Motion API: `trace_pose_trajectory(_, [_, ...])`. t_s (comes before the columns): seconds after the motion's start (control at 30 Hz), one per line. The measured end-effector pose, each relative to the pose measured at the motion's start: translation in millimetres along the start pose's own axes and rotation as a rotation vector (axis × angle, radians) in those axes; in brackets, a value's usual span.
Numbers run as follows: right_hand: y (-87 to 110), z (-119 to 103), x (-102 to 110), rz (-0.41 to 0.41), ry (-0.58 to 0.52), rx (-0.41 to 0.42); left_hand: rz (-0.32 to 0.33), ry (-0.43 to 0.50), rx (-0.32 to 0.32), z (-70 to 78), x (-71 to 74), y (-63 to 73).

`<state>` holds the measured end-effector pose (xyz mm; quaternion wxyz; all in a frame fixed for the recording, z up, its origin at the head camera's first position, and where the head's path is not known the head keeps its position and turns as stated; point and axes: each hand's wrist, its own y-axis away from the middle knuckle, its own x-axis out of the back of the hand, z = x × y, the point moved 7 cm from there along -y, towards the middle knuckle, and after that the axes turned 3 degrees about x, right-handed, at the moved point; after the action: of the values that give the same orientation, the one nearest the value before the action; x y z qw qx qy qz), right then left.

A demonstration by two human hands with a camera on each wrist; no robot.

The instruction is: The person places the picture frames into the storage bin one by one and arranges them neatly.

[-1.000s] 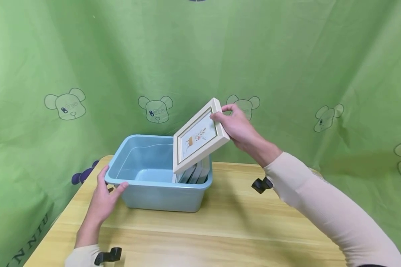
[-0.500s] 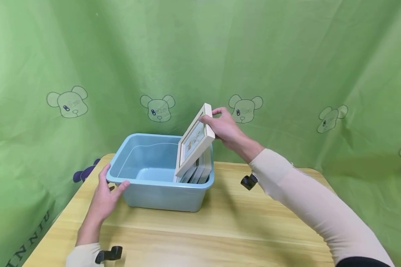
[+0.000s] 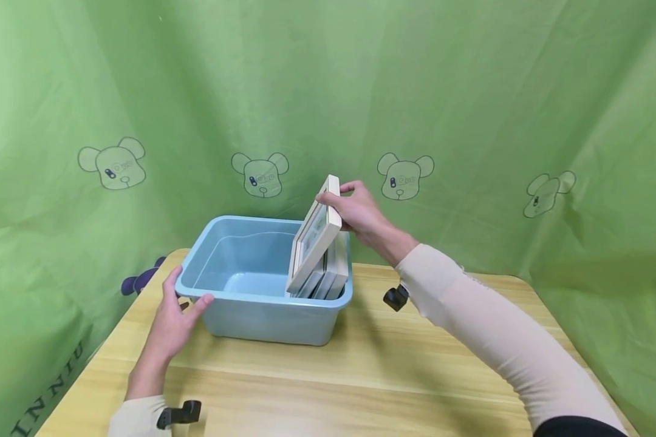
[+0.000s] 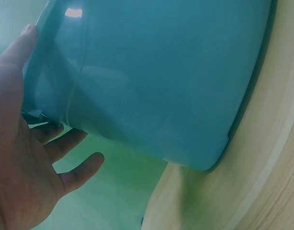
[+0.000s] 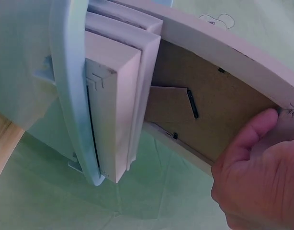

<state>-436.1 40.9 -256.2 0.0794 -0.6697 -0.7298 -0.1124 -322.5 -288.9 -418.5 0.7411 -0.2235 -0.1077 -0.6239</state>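
A blue plastic basin [image 3: 268, 318] stands on the wooden table. My left hand [image 3: 169, 321] grips its near left corner, thumb over the front rim and fingers at the left side. The right hand [image 3: 363, 212] pinches the upper edge of a cream picture frame [image 3: 316, 243], which leans to the right with its lower end inside the basin. In the right wrist view, the brown backing [image 5: 209, 91] of this frame shows, with a stand flap on it. Several other frames [image 5: 120, 72] stand side by side against the basin's right end, partly hidden by the held one.
The light wooden table [image 3: 415, 352] extends in front and to the right of the basin. Behind it hangs a green curtain [image 3: 328, 91] printed with bear heads. A purple printed figure [image 3: 139, 281] shows past the table's left edge.
My right hand has moved left and slightly down, bringing the picture frame lower and more upright toward the other frames. The left hand stays on the basin's corner.
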Motion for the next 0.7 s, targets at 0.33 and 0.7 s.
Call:
trace_pose_trajectory(0.33, [-9.4,11,-14,-0.017,0.144,0.018,-0.005,-0.002,0.002,0.9,0.8,-0.4])
trace_pose_trajectory(0.7, [-11.2,20,-30,-0.010,0.429,0.032,-0.006,-0.005,0.009,0.1,0.7,-0.7])
